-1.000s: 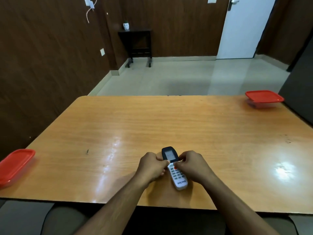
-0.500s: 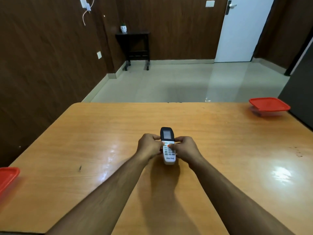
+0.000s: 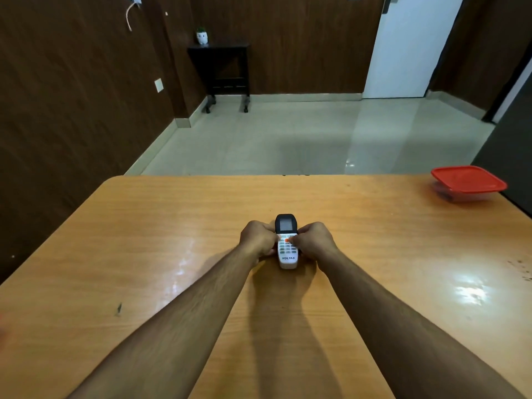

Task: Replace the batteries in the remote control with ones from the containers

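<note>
The remote (image 3: 286, 243), keypad up, was held between left hand (image 3: 258, 238) and right hand (image 3: 314, 239), having been carried farther out over the table (image 3: 144, 231). Battery swap unstarted; lidded container (image 3: 468, 182) stood far right.

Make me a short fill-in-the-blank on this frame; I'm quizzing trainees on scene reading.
1. Both hands grip the ____.
2. The remote lies with its ____ side up.
3. The container at the table's far right corner has a ____ lid.
4. The left hand and right hand hold the remote from ____ sides.

Answers: remote; button; red; opposite
</note>
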